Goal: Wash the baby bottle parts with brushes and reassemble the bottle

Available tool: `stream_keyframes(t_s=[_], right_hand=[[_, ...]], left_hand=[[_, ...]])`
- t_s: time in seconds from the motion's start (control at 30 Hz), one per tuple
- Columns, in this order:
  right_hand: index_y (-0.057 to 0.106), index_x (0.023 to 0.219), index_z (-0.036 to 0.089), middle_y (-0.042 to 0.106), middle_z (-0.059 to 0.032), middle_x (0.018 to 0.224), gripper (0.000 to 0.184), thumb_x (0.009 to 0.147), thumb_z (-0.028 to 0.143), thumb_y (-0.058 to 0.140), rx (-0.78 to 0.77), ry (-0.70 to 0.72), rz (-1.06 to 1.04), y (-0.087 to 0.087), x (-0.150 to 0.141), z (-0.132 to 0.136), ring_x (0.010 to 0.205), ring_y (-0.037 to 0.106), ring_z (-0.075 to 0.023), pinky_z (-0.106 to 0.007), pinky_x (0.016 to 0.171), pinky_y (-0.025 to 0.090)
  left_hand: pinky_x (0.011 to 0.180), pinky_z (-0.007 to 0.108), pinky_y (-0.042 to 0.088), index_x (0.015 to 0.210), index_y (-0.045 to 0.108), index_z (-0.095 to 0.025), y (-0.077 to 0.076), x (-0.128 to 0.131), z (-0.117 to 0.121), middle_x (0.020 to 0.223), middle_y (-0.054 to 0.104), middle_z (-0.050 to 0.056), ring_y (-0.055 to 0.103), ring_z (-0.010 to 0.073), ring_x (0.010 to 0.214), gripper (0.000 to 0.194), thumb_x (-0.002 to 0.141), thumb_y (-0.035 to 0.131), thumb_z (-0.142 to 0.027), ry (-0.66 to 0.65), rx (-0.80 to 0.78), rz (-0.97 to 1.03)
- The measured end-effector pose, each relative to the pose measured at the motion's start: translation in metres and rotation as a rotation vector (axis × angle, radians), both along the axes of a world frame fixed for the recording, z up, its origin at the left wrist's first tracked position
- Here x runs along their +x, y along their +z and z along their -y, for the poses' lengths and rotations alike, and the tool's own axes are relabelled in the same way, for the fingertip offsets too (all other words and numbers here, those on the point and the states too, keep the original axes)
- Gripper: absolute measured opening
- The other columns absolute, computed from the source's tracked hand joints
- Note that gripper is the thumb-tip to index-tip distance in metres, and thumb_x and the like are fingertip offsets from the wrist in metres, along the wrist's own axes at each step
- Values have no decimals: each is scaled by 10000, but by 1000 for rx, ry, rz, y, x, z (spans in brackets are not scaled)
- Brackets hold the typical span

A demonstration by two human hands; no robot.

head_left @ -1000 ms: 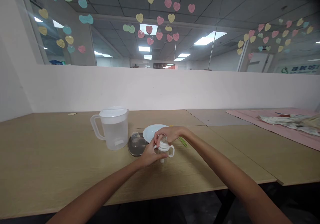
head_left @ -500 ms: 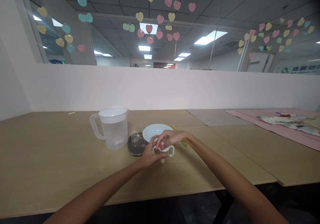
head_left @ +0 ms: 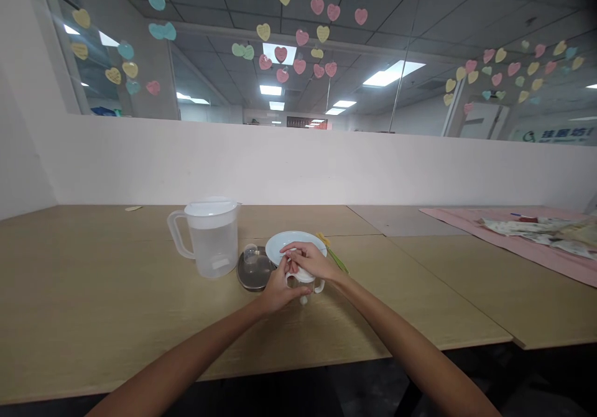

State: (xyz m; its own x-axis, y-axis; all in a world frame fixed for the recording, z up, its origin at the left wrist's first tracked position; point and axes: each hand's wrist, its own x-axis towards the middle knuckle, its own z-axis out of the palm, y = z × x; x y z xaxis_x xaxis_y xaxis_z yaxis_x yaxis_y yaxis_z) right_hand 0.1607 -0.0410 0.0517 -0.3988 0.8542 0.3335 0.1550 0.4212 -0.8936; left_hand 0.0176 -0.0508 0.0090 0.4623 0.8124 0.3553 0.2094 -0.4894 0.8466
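A small clear cup [head_left: 304, 284] with white side handles is in front of me, low over the table or resting on it; I cannot tell which. My left hand [head_left: 280, 286] is wrapped round its left side, thumb across the front. Over the cup's top is my right hand [head_left: 308, 260], its fingers closed and bent down by the left fingertips at a white lid [head_left: 303, 274]. The fingers partly hide the lid. A small white round thing [head_left: 303, 301] shows just below the cup. Right behind the hands is a white plate [head_left: 276, 243].
A lidded plastic pitcher [head_left: 214, 243] stands at the left. Beside the plate lies a dark metal tray [head_left: 254, 275] with a small clear cup-like piece [head_left: 250, 253] on it. Green stems with yellow tips [head_left: 336, 258] lie right of the plate. A pink cloth [head_left: 448, 221] covers the far right.
My right hand has turned and lowered over the cup's top, its wrist coming down and nearer to me. White lid surface now shows under it. My left hand keeps its hold.
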Motion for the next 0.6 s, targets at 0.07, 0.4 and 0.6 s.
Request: stream_keyframes(t_s=[0.07, 0.4, 0.6], right_hand=[[533, 1138, 164, 581, 25, 627, 414, 803, 405, 559, 11, -23, -67, 2, 1, 12, 618, 594, -135, -247, 600, 479], [337, 1344, 256, 489, -61, 1314, 756, 644, 105, 579, 127, -167, 124, -20, 25, 44, 1142, 512, -223, -386, 963, 417], [333, 1362, 197, 448, -133, 1348, 663, 742, 232, 567, 310, -421, 227, -45, 27, 57, 1214, 450, -272, -456, 1011, 357]], left_hand=[[914, 401, 435, 1287, 346, -196, 1, 0, 1, 1153, 589, 104, 562, 262, 1054, 832, 606, 767, -422, -50, -2, 39], [897, 388, 444, 1381, 185, -214, -2, 2, -2, 1243, 567, 139, 581, 265, 1059, 962, 631, 755, -410, -103, -73, 46], [845, 363, 467, 1390, 214, -217, -4, 2, -3, 1214, 588, 138, 598, 258, 1009, 978, 609, 771, -403, -93, -93, 62]])
